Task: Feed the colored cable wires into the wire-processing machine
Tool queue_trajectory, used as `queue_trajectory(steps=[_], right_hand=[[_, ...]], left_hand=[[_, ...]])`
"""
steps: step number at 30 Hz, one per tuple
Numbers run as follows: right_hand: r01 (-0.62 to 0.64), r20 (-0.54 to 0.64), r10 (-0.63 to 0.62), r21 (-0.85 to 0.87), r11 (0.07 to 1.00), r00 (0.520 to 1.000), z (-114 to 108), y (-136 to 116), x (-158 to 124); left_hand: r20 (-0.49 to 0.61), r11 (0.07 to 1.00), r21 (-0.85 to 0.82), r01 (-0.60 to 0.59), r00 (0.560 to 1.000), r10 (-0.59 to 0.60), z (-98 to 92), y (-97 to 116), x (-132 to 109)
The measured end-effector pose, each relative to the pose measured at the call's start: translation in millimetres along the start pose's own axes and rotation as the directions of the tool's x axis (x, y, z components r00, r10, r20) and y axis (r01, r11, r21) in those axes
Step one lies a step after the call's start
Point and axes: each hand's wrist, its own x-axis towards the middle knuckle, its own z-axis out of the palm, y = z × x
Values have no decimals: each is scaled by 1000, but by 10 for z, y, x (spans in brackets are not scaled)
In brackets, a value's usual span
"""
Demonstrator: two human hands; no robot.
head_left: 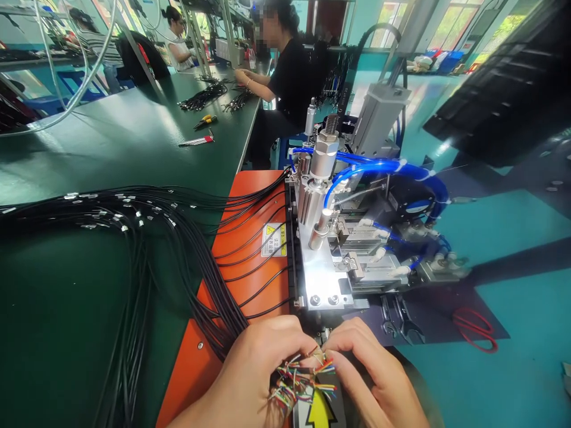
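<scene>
My left hand [256, 362] is closed around a bundle of black cables [223, 300] near the bottom centre. Their stripped ends, a cluster of thin coloured wires [292, 386], stick out to the right of its palm. Close beside it, my right hand [379, 371] pinches at the tips of some of these wires, and the fingertips of both hands nearly meet. Just beyond the fingers stands a metal machine [323, 267] with cylinders and blue air tubes. Several single black cables run across its orange plate [250, 238] to its left edge.
More black cables [134, 208] lie across the green table [147, 160]. Yellow-handled pliers [206, 121] and a red-and-silver tool [197, 141] rest further back. Wrenches [399, 321] and red-handled scissors [475, 329] lie right of the machine. A co-worker [289, 77] sits at the table's far side.
</scene>
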Motion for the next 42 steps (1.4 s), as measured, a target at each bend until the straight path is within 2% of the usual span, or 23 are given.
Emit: queue_trajectory(steps=[6, 9, 12, 15, 18, 25, 30, 33, 38, 42], right_hand=[[17, -109, -29, -115, 993, 994, 122, 60, -30], [-28, -185, 7, -108, 994, 983, 188, 194, -36], [6, -242, -32, -107, 994, 970, 260, 371, -35], [38, -322, -78, -131, 991, 944, 357, 501, -39], [51, -394, -113, -164, 985, 912, 438, 558, -44], [155, -448, -247, -232, 960, 859, 462, 618, -34], [156, -408, -254, -257, 954, 877, 441, 646, -58], [129, -394, -221, -247, 960, 892, 437, 635, -73], [-5, -360, -59, -172, 985, 931, 404, 570, -79], [-81, -260, 43, -138, 987, 965, 327, 527, -82]], left_hand=[[-51, 999, 30, -20, 998, 21, 77, -65, -35], [-18, 998, 68, -15, 1000, 16, 45, -118, -56], [13, 988, 147, 39, 999, -42, -3, -187, -76], [29, 966, 256, 24, 999, -32, -10, -253, -90], [33, 955, 297, -3, 999, -7, 4, -280, -91], [90, 937, 338, -87, 994, 60, 5, -296, -88], [118, 919, 383, -94, 992, 53, 25, -329, -102], [122, 862, 487, -138, 989, 89, 49, -331, -87], [160, 617, 728, -300, 949, 273, 56, -271, -10], [209, 544, 766, -342, 933, 293, 37, -200, 48]])
